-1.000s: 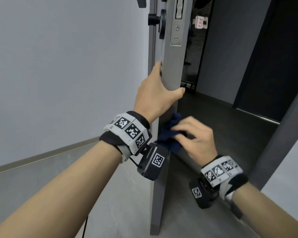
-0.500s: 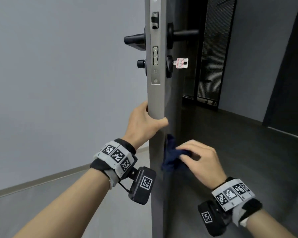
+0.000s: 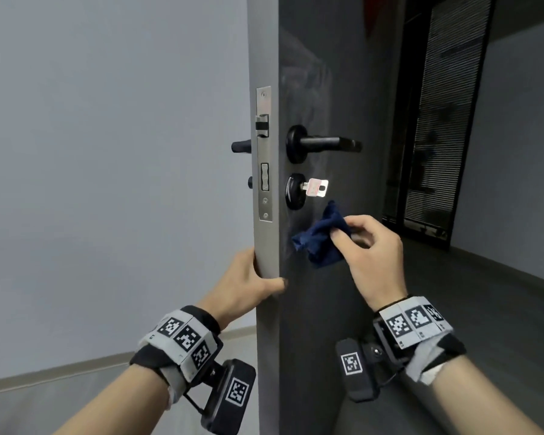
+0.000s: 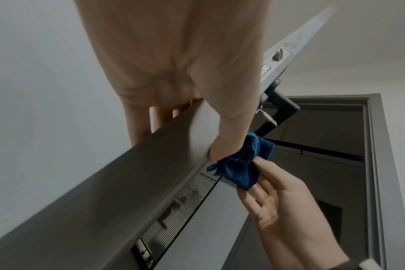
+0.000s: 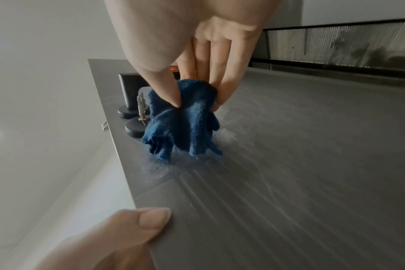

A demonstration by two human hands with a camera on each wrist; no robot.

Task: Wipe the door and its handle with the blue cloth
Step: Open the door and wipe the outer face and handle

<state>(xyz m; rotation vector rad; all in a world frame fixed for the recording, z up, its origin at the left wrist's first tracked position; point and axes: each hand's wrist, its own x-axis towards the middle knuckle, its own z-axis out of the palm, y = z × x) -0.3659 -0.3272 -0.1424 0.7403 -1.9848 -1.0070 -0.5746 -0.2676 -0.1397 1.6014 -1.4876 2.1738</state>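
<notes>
A dark grey door [image 3: 327,324] stands ajar, its edge toward me. My left hand [image 3: 248,287] grips that edge below the lock plate, thumb on the near face and fingers wrapped behind. My right hand [image 3: 368,252] pinches a bunched blue cloth [image 3: 319,238] against the door face, just below the lock. The black lever handle [image 3: 324,144] sits higher up. In the right wrist view the cloth [image 5: 183,124] is held between thumb and fingers, touching the door [image 5: 289,164]. From the left wrist the cloth [image 4: 240,164] shows beside my thumb.
A silver key [image 3: 318,187] with a pink tag sticks out of the lock cylinder right above the cloth. The steel latch plate [image 3: 263,152] runs down the door edge. A grey wall [image 3: 107,183] lies left; a dark room with slatted blinds [image 3: 446,120] lies right.
My right hand has moved up the door face with the cloth, from below my left hand to just under the lock. My view has lifted, bringing the handle to the middle.
</notes>
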